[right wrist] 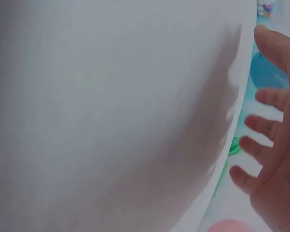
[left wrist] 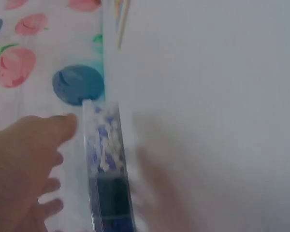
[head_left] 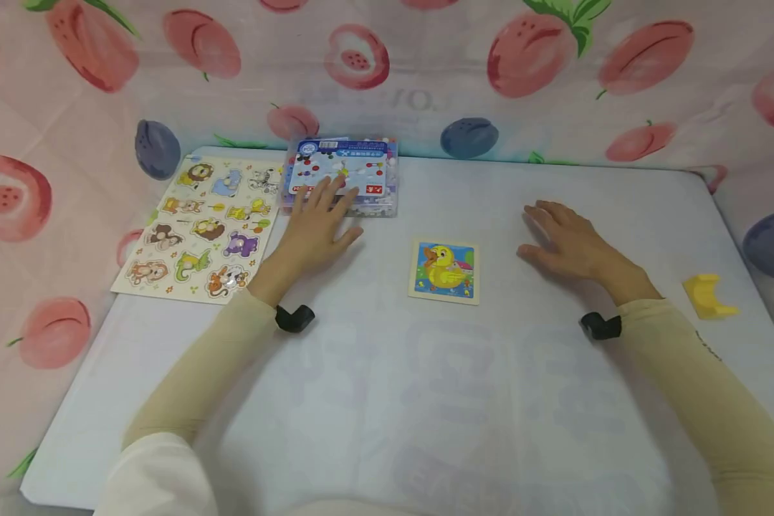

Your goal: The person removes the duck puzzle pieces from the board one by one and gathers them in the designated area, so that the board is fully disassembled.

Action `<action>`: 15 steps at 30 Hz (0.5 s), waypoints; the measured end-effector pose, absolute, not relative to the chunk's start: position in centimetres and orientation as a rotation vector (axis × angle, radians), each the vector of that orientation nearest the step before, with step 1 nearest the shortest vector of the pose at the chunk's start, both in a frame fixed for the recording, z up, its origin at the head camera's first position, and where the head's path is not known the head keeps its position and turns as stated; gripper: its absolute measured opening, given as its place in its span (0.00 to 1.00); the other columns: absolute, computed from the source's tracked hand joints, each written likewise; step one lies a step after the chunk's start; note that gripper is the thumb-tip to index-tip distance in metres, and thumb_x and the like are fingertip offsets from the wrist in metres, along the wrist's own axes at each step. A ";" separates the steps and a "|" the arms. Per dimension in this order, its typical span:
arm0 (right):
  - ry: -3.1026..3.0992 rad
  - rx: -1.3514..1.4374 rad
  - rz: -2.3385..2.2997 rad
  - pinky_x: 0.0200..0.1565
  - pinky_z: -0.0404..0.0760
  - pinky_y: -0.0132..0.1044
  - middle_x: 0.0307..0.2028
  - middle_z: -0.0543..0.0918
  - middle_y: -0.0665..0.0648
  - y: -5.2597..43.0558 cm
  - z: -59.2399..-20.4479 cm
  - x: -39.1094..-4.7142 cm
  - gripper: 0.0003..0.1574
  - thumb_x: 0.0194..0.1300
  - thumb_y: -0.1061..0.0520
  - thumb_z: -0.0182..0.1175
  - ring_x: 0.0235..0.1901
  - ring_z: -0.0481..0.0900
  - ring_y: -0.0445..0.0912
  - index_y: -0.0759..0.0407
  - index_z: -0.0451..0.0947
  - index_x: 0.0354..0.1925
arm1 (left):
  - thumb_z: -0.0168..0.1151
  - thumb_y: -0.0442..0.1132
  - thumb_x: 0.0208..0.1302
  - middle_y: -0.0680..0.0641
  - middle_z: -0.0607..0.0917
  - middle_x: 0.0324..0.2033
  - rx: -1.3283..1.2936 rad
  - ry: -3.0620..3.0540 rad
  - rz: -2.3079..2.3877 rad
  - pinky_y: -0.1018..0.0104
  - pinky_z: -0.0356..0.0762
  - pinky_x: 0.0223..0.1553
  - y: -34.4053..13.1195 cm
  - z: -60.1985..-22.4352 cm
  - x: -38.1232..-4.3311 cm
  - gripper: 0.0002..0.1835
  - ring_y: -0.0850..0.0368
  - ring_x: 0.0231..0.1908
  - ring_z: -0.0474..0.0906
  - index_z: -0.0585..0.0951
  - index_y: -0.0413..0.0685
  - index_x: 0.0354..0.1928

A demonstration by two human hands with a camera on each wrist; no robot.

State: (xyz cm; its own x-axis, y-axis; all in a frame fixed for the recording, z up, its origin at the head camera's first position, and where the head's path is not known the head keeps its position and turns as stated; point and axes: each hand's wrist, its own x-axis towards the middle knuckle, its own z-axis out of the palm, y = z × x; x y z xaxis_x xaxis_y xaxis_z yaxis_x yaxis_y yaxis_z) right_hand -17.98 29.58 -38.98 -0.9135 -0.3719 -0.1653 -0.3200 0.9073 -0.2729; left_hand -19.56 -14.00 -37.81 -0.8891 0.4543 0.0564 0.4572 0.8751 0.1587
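In the head view, your left hand (head_left: 316, 229) reached over the near edge of the clear plastic bead box (head_left: 348, 168), its fingers straight and spread, its thumb out to the side; you could not tell there whether the fingertips touched the blue label. The box lay near the far edge of the white table (head_left: 387, 401), just beside the animal puzzle board (head_left: 200, 222) on its left. Your right hand (head_left: 570, 240) held nothing, its fingers extended and its thumb apart from them. Between your 2 hands lay the square duck puzzle (head_left: 445, 272), nearer you than the box. A yellow plastic piece (head_left: 699, 295) sat by the table's right edge, beyond your right wrist. Fruit-printed cloth (head_left: 438, 72) hung behind the table.

In the left wrist view, the box stood out in a blurred edge-on look, with white and blue pieces visible inside. Your left thumb tip was just beside it.

In the right wrist view, your right hand's 4 fingers and thumb were spread wide. A cluster of beads showed in the top right corner.
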 end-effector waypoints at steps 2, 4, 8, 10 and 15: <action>2.831 -0.573 -0.446 0.65 0.47 0.66 0.71 0.52 0.66 29.5 -39.1 -18.1 0.45 0.67 0.37 0.51 0.70 0.47 0.64 0.56 0.50 0.72 | 0.49 0.57 0.68 0.45 0.52 0.73 -0.848 -2.978 -0.367 0.45 0.44 0.71 -13.3 -37.9 -18.9 0.34 0.45 0.73 0.46 0.58 0.54 0.72; 2.807 -0.609 -0.510 0.65 0.49 0.65 0.70 0.54 0.65 29.2 -39.1 -18.2 0.42 0.67 0.39 0.52 0.70 0.49 0.62 0.56 0.54 0.71 | 0.53 0.53 0.68 0.46 0.58 0.71 -0.964 -2.954 -0.480 0.50 0.50 0.70 -12.5 -38.1 -18.2 0.31 0.48 0.71 0.52 0.63 0.54 0.69; 2.792 -0.697 -0.598 0.65 0.56 0.60 0.67 0.61 0.63 28.2 -39.1 -18.5 0.36 0.68 0.43 0.54 0.68 0.55 0.59 0.57 0.61 0.67 | 0.56 0.50 0.67 0.49 0.64 0.69 -1.169 -2.962 -0.637 0.54 0.57 0.68 -10.7 -38.4 -16.6 0.26 0.52 0.69 0.57 0.69 0.55 0.66; 2.782 -0.737 -0.632 0.65 0.58 0.58 0.65 0.64 0.62 27.4 -39.1 -18.6 0.33 0.68 0.45 0.55 0.67 0.58 0.57 0.58 0.64 0.65 | 0.56 0.49 0.66 0.50 0.65 0.68 -1.258 -2.968 -0.669 0.54 0.59 0.68 -9.8 -38.7 -15.9 0.25 0.53 0.69 0.58 0.70 0.56 0.65; 2.742 -0.801 -0.680 0.66 0.60 0.55 0.64 0.66 0.59 25.4 -39.2 -19.0 0.29 0.67 0.49 0.56 0.66 0.60 0.54 0.56 0.66 0.63 | 0.59 0.48 0.65 0.52 0.63 0.70 -1.461 -2.942 -0.687 0.56 0.60 0.68 -8.4 -39.4 -14.9 0.28 0.56 0.70 0.56 0.68 0.56 0.67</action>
